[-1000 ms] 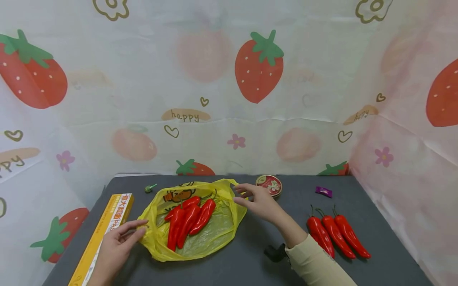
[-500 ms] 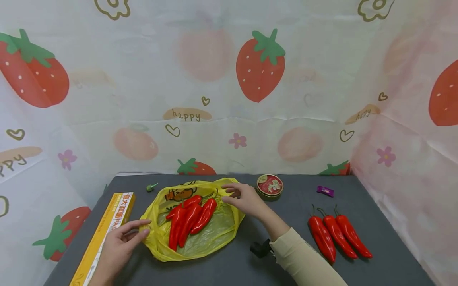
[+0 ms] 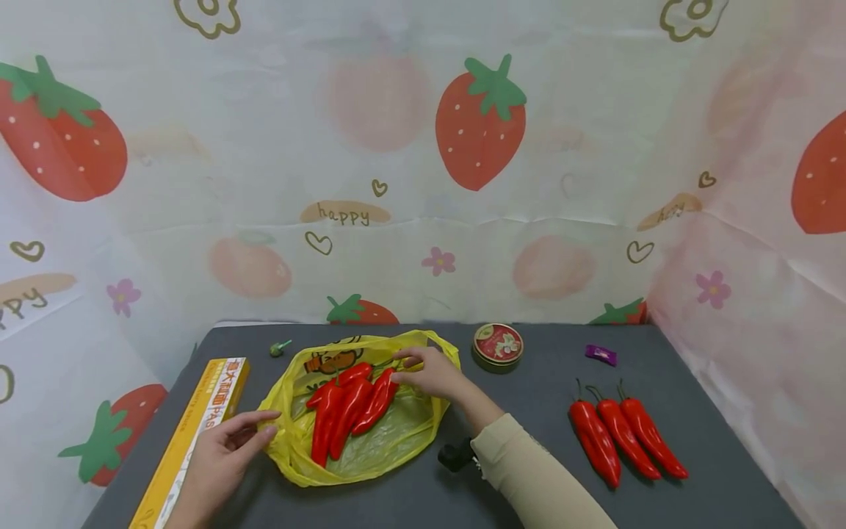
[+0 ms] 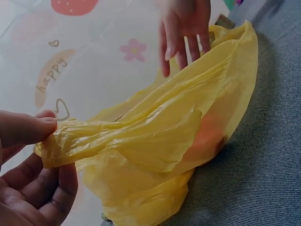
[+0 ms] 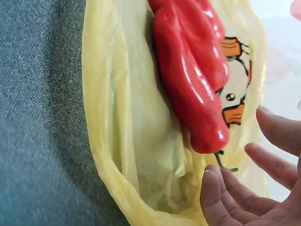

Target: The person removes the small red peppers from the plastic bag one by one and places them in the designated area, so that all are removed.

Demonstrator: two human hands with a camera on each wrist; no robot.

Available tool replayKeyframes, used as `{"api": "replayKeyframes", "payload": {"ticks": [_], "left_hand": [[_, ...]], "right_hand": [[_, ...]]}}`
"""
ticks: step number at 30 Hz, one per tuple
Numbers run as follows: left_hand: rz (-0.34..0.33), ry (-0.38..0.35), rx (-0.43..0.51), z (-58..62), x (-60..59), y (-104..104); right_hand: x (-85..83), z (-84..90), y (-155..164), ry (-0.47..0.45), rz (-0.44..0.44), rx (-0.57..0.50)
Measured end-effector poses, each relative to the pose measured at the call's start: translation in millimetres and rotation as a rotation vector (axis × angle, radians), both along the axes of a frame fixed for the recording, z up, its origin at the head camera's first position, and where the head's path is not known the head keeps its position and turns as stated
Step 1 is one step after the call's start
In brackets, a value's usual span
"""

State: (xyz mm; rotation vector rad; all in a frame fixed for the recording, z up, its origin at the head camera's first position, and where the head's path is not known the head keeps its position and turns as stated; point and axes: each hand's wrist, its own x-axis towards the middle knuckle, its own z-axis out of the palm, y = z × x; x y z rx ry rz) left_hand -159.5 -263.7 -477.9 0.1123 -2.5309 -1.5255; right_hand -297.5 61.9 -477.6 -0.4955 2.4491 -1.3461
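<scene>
Strawberry-print sheeting backs our dark grey tabletop (image 3: 529, 411). Near its left edge, our left hand (image 3: 218, 459) pinches the thin yellow plastic bag (image 3: 396, 441), holding its mouth open; our right hand (image 3: 432, 373), fingers loosely spread, reaches the glossy red chili peppers (image 3: 350, 408) inside.

Red chili peppers in the yellow bag (image 3: 348, 413): four, lying side by side.
Red chili peppers on the table to the right (image 3: 621, 435): three, side by side.
Red chili peppers in all: seven.
Yellow plastic bags (image 3: 396, 441): one.
Round tins (image 3: 498, 345): one.
Purple wrapped candies (image 3: 600, 354): one.
Small green-wrapped items (image 3: 278, 347): one, too small to tell what it is.
Long yellow boxes (image 3: 192, 433): one.
Hands: two, the left hand (image 3: 221, 455) and the right hand (image 3: 432, 373).
</scene>
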Motion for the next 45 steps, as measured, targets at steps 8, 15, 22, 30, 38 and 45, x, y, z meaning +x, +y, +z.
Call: {"api": "replayKeyframes", "payload": {"ticks": [8, 15, 22, 30, 38, 45], "left_hand": [[0.0, -0.016, -0.014, -0.1, 0.2, 0.6], [0.006, -0.044, -0.022, -0.5, 1.1, 0.0], [-0.007, -0.019, -0.001, -0.3, 1.9, 0.6], [-0.006, -0.008, -0.012, 0.8, 1.9, 1.3], [-0.003, -0.019, -0.036, 1.7, 1.9, -0.3], [-0.008, -0.021, -0.027, 2.5, 1.9, -0.3]], "right_hand": [[-1.9, -9.3, -11.6, -0.053, 0.006, 0.058], [0.9, -13.4, -22.0, -0.021, -0.001, 0.14], [0.0, -20.4, -26.7, 0.032, -0.03, 0.164], [0.9, -20.8, -26.4, 0.045, -0.089, 0.072], [7.1, -16.6, -32.8, 0.043, -0.099, 0.043], [9.8, -17.0, -30.5, -0.104, -0.137, -0.178]]}}
